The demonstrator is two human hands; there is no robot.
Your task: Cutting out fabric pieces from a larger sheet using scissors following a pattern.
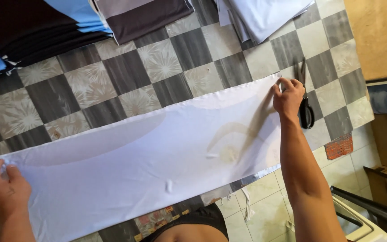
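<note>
Plainly, what I had under me was a long white fabric panel [148, 157] spread flat across the checkered table [126, 80], running from the near left corner up to the far right, with one wide faint curved shape printed across it. My left hand [3, 192] was closed down on the left end, fingers bunched on the cloth, and my right hand [288, 96] pinched the far right corner between fingertips and thumb. I judged the cloth thin, light and limp, a little slick by its sheen, so it would sag and slide unless held by its ends or corners, kept taut between both hands. Small puckers near the middle suggested how easily it creased. Black scissors [305, 107] lay on the table just beside my right hand, and stacks of folded fabric [45, 31] sat along the far edge.
</note>
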